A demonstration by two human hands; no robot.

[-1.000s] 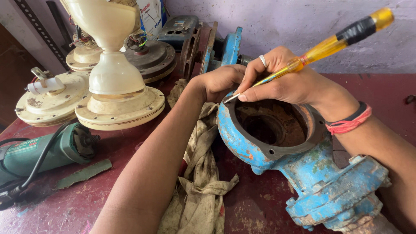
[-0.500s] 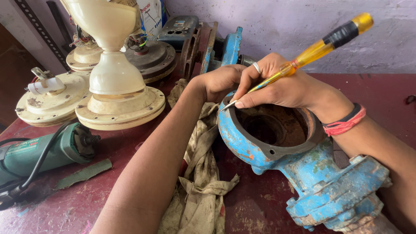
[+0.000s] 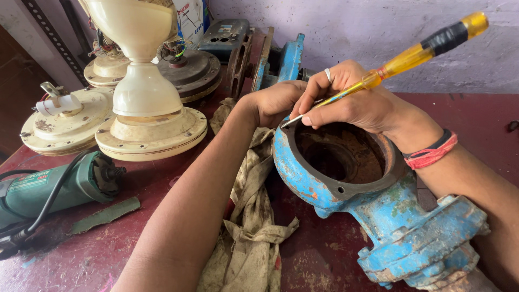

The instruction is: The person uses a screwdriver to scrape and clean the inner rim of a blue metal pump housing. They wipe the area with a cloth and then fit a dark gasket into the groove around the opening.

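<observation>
Right hand grip: closed on a yellow-handled screwdriver; the right hand pinches the metal shaft low down, like a pen, between thumb and fingers, and a silver ring sits on one finger.
Left hand grip: the left hand is curled against the far rim of the pump casing, partly hidden behind the right hand; whether its fingers close on anything cannot be told.
Screwdriver: tilted, the clear yellow handle with a black band rising to the upper right, the tip pointing down and left, at or touching the far left edge of the casing's round opening.
Pump casing: a blue pump casing of cast metal lies on the table, right of centre; its wide round mouth faces up, rusty brown inside, and a flanged neck runs toward the near right.
Wrist: red and black bands on the right wrist.
Rag: a dirty cream rag lies crumpled just left of the casing, under the left forearm, stretching from far to near.
Table: a worn dark red table bears everything.
Grinder: a green angle grinder with a black cord lies at the near left, well apart from the hands.
Fan parts: cream fan motor housings stand at the far left, one stacked tall, flatter ones beside it.
Far side: a grey metal box and a blue metal part stand against the pale wall.
</observation>
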